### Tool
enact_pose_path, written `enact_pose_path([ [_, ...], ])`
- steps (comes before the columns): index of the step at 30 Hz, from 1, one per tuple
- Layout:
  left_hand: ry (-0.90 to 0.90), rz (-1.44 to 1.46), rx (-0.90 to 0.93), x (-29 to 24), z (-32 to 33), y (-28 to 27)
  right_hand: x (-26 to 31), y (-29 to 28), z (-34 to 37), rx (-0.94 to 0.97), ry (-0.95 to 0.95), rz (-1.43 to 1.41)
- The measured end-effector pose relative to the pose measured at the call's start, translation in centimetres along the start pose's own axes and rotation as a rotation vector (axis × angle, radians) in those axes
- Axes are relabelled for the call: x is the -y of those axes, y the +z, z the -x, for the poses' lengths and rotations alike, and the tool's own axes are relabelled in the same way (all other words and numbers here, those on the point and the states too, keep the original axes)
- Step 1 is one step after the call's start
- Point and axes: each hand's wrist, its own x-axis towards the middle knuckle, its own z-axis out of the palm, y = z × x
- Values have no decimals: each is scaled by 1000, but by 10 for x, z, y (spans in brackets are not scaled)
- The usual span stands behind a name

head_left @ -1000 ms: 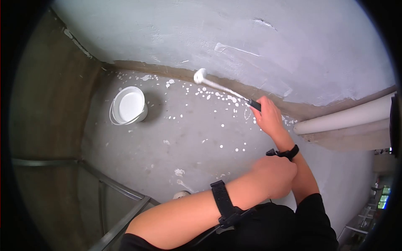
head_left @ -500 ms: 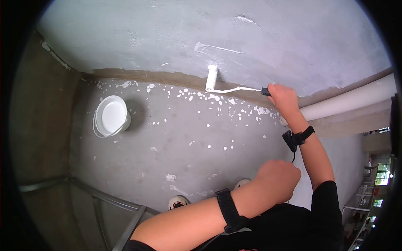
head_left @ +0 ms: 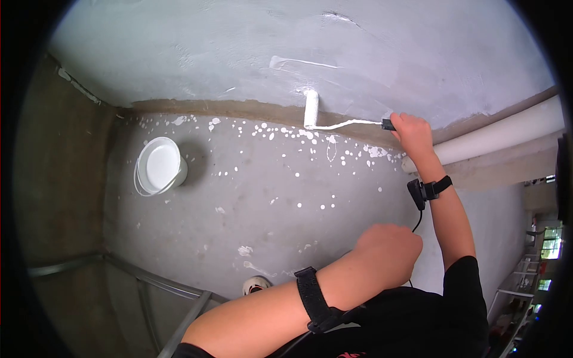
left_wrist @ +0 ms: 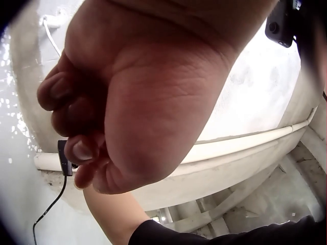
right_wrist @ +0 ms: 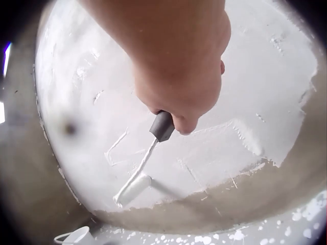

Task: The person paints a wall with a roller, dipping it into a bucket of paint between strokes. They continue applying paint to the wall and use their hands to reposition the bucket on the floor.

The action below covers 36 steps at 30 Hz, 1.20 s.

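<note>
Rightward along the wall slides the paint roller (head_left: pixel 311 110) since the earlier head frame; the bucket keeps its place on the floor. The pale-coated wall (head_left: pixel 209 48) fills the far side, ending in a bare brown strip (head_left: pixel 239 108) above the grey concrete floor (head_left: pixel 262 197). A white pipe (head_left: pixel 501 131) runs by the wall's foot at right, and a metal frame (head_left: pixel 173 288) stands at near left. The white bucket (head_left: pixel 184 173), upright at left, holds white paint (head_left: pixel 160 167); its spot, apart from the shoe (head_left: pixel 255 285), seems chosen to keep it within reach yet out from underfoot.

The left hand (head_left: pixel 391 253) crosses toward the right forearm, its fingers curled in with nothing visible inside. The right hand (head_left: pixel 412 134) has a narrow, closed grip round the roller's dark handle (head_left: pixel 388 125), which likely steadies the long wire shank (head_left: pixel 349 123). The coated roller appears against the wall's lower edge, its near end overlapping the brown strip, probably to bring it to the coating's border. White drops dot the floor below.
</note>
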Motion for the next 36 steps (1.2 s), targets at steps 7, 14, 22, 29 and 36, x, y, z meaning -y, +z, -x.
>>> enact_pose_path([
  [7,-24,-32,22,2,1,-2,3,7,20,41,71,17],
  [14,-13,-27,46,-1,-3,-3,5,1,26,41,52,-133],
  [22,-11,-13,-15,0,8,-5,18,-16,50,172,417,-474],
  [29,-29,-19,-17,-4,8,-4,31,-18,30,346,703,-474],
  [36,-45,-35,-49,3,12,-3,115,-12,-60,391,634,-514],
])
